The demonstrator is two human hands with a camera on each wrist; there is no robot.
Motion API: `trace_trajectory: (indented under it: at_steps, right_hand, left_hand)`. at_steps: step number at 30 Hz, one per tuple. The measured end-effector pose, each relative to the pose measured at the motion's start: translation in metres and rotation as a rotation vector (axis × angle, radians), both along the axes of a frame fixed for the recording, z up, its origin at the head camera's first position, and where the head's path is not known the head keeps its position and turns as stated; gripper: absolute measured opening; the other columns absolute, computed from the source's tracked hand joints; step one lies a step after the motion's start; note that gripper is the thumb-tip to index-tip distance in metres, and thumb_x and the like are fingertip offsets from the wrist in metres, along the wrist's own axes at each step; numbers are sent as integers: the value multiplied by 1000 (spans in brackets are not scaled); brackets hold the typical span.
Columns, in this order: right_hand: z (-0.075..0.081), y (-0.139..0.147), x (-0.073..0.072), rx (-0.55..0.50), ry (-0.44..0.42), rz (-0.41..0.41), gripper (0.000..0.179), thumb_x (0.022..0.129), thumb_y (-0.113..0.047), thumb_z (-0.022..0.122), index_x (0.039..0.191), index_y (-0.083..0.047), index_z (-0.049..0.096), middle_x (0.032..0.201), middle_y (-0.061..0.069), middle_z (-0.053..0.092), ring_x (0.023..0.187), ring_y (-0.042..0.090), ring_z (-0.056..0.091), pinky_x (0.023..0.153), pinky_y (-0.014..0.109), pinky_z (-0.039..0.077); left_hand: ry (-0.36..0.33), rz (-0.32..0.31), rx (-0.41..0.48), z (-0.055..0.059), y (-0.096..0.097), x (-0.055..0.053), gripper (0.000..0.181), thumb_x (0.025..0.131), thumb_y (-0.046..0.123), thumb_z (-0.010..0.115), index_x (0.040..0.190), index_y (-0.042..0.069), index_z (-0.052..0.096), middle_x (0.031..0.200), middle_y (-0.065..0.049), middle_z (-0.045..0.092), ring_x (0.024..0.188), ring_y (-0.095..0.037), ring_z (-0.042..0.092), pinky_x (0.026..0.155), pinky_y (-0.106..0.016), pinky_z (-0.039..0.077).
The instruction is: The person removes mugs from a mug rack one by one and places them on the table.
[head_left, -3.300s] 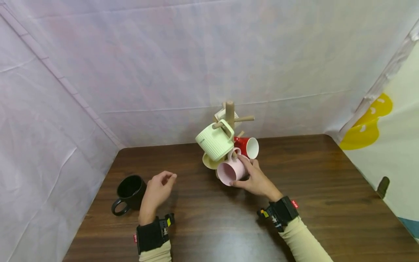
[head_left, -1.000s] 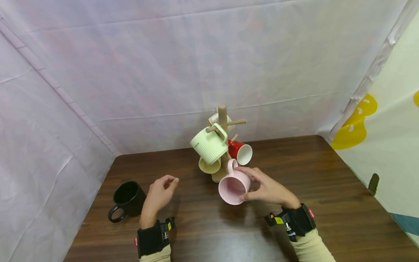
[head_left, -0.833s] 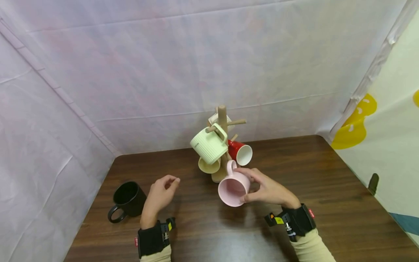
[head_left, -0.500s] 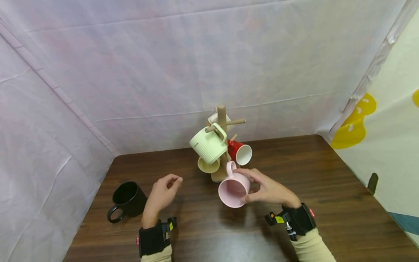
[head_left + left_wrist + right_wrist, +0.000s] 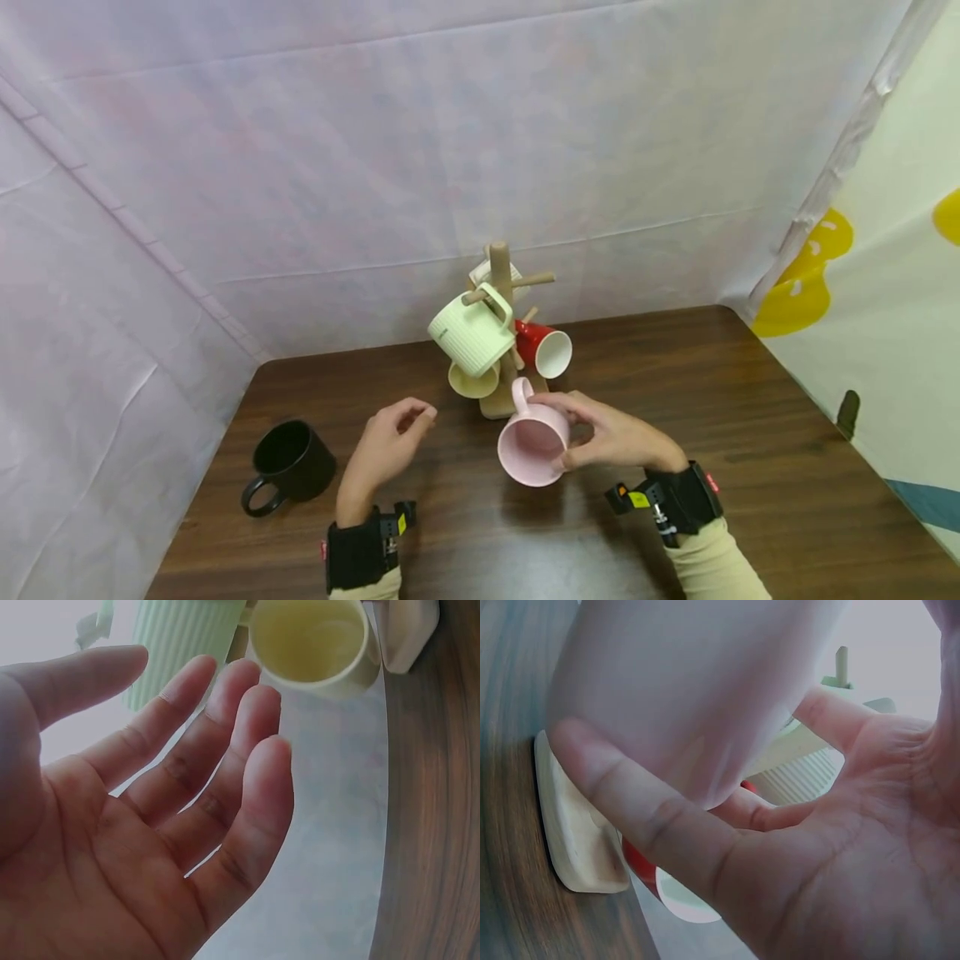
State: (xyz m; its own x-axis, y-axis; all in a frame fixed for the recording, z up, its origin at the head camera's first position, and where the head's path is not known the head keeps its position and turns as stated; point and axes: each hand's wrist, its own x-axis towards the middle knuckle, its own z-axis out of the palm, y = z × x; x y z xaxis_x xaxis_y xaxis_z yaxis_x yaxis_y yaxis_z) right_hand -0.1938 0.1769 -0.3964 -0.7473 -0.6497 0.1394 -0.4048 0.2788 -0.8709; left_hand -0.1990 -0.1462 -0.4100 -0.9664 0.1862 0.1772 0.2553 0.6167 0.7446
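Observation:
My right hand [image 5: 611,435] grips a pink mug [image 5: 531,446] by its side, thumb near the rim. The mug is tilted with its mouth toward me and its handle up, held off the table in front of a wooden mug rack [image 5: 500,260]. In the right wrist view, the pink mug's wall [image 5: 697,667] lies against my fingers. My left hand [image 5: 386,446] hovers between the rack and a black mug [image 5: 296,462], holding nothing. Its fingers [image 5: 259,787] are loosely bent in the left wrist view.
On the rack hang a pale green ribbed mug [image 5: 474,335], a red mug [image 5: 528,337] with a white inside, a cream-yellow mug [image 5: 472,383] and a whitish mug [image 5: 482,272] behind. The brown table [image 5: 660,367] meets a pale cloth wall [image 5: 337,167] at the back.
The pink mug has come off the rack's lower peg and moved toward me in my right hand. My left hand has shifted slightly right, away from the black mug.

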Motion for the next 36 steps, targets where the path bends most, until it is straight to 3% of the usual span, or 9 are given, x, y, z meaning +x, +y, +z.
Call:
trace_trajectory:
  at_steps: [7,18,36]
  right_hand:
    - [-1,0,1,0,-16,25,80,72,-12,78,142,-6,40,127,17,45,110,36,44,83,50,50]
    - [-24,10,-13,23,-18,32,82,73,-21,79,144,-19,39,133,11,44,113,30,44,84,49,49]
    - [-24,15,-12,13,-19,96,73,79,-24,75,143,-20,39,135,9,46,117,30,45,86,48,49]
  left_hand:
    - [13,-43,9,3,10,-3,18,95,26,56,100,13,67,91,-7,71,80,-15,60,72,-40,51]
    - [48,-121,56,9,30,-14,23,94,31,57,102,13,68,96,-6,71,88,-17,61,79,-44,52]
    - [135,-194,66,14,60,-23,22,92,23,60,102,6,69,94,-4,71,85,-18,61,77,-44,52]
